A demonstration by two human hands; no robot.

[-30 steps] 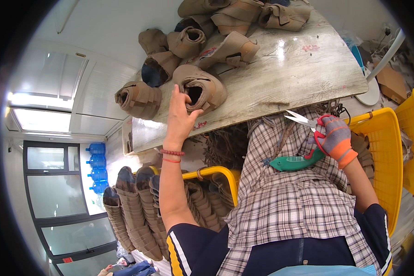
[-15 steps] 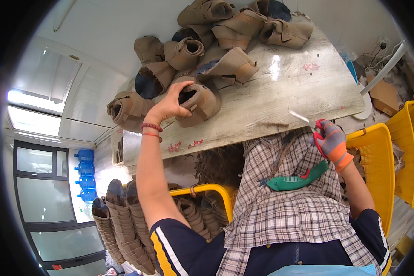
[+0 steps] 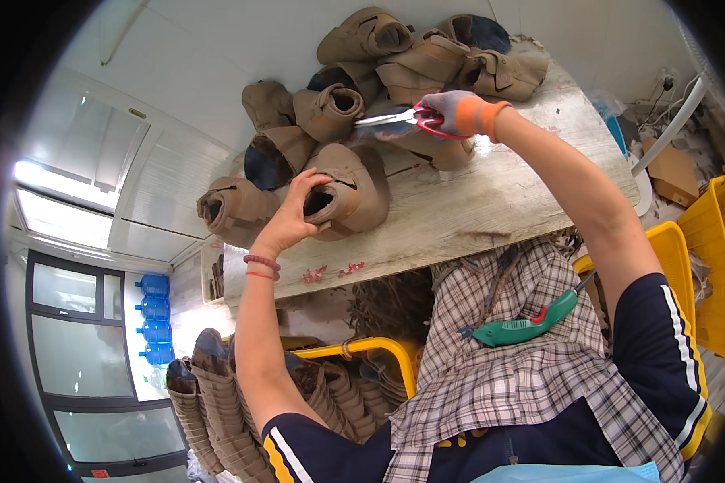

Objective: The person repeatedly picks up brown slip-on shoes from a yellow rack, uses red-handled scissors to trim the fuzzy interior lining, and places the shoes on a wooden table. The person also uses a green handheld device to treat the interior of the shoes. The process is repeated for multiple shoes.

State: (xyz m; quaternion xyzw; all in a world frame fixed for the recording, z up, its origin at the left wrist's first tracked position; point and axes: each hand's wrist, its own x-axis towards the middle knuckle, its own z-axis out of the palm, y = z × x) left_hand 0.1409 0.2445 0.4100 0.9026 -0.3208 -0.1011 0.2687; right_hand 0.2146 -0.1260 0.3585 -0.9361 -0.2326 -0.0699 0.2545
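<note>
My left hand [image 3: 292, 213] grips the edge of a brown shoe upper [image 3: 354, 197] at its opening, with the thumb below and fingers over the top. The upper stands on the table's near left part. My right hand [image 3: 461, 114], in a grey glove with an orange cuff, holds scissors [image 3: 423, 121] by their red handles. Their blades point left, over another brown upper [image 3: 439, 149] with a dark underside, partly hidden by the hand and scissors. On my plaid apron [image 3: 491, 374] lies a green tool [image 3: 528, 322] with a red trigger.
Several more brown uppers [image 3: 330, 113] crowd the back and left of the pale worn table [image 3: 532, 173]. Yellow crates [image 3: 713, 274] stand at the right. A yellow-rimmed crate [image 3: 379, 344] and stacked uppers [image 3: 217, 394] are below left, blue water bottles [image 3: 155, 318] farther left.
My right hand with the scissors has swung from beside my lap up and left over the table. My left hand stays on its upper, which has turned slightly.
</note>
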